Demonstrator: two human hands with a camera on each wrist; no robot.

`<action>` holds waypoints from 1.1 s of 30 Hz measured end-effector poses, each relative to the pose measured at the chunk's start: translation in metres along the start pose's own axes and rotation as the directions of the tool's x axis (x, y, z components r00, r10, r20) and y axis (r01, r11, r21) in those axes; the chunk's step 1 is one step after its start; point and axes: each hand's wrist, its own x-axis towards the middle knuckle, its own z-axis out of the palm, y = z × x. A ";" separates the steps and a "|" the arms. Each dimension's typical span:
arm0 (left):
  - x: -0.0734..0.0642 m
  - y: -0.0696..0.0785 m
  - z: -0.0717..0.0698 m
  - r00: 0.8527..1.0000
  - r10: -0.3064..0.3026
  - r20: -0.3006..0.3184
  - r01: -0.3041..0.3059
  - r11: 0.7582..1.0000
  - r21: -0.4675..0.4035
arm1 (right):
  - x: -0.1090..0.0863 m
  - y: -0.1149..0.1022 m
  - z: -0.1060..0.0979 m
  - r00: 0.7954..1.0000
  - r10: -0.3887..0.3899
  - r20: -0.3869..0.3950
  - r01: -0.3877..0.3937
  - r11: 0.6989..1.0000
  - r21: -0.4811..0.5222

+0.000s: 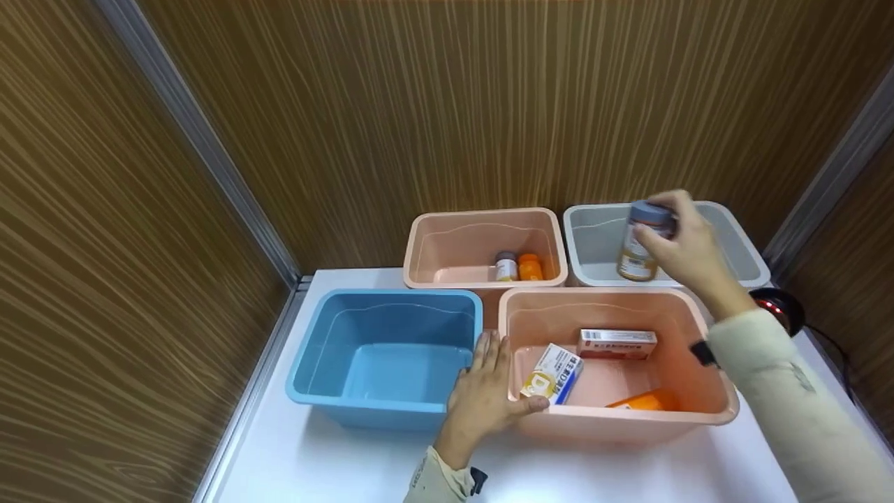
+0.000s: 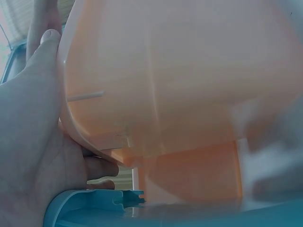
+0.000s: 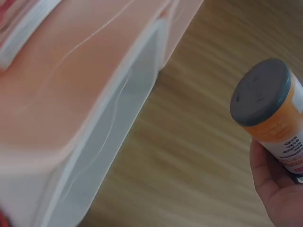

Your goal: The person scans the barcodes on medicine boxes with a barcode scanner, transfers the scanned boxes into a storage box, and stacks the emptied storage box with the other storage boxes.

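Note:
My right hand point(image 1: 688, 244) grips a pill bottle point(image 1: 637, 255) with a grey-blue cap over the grey bin point(image 1: 744, 262). In the right wrist view, the bottle point(image 3: 272, 109) has a dark grey cap and an orange and white label. My left hand point(image 1: 482, 395) rests at the near left corner of the front pink bin point(image 1: 628, 417), straight fingers lying between it and the blue bin point(image 1: 328, 402). Its thumb touches the pink rim. Inside that pink bin are a white and yellow box point(image 1: 555, 370), a red and white box point(image 1: 617, 344) and an orange bottle point(image 1: 646, 401).
Behind stands another pink bin point(image 1: 454, 244) with a grey-capped white bottle point(image 1: 506, 267) and an orange bottle point(image 1: 530, 267). A black device with red lights point(image 1: 779, 307) and a cable sits at the right. Wood-patterned panels enclose the white table point(image 1: 279, 447).

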 end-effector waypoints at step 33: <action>-0.013 0.030 0.006 0.998 0.053 -0.041 -0.053 0.999 0.008 | 0.017 0.039 0.119 0.866 0.007 0.500 0.113 0.971 -0.210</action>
